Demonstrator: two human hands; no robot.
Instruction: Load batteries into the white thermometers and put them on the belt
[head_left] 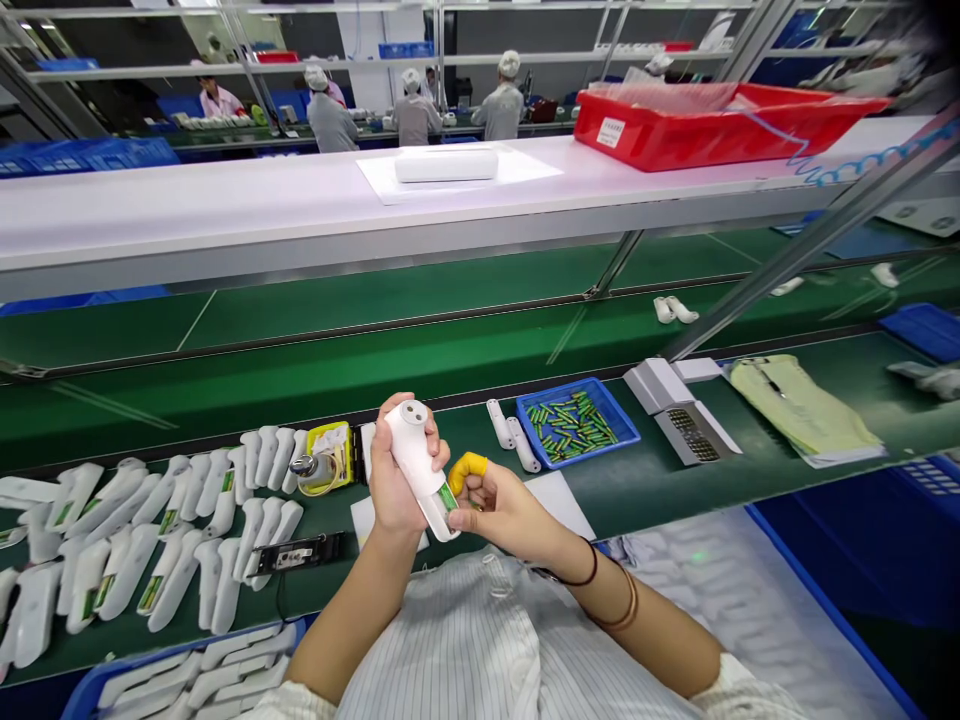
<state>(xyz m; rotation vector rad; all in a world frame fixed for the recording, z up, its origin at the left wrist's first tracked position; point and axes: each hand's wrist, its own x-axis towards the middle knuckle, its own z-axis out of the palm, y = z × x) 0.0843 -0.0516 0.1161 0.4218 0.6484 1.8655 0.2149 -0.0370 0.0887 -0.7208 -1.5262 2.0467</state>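
White handheld device (414, 450) sits in front of the torso, above the near edge of the green surface (675, 500), its long axis slanting from the rounded head down rightward to the open battery slot. The left hand (397, 495) wraps its body, fingers closed. The right hand (510, 510), nearer the slot, is curled at it; whether it grips anything is unclear. Rightward beyond lies the blue tray (600, 453), with bare surface beside it.

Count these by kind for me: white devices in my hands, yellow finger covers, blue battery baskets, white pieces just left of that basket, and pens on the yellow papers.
White device in hand: 1
Yellow finger cover: 1
Blue battery basket: 1
White pieces: 2
Pen: 1
Total: 6
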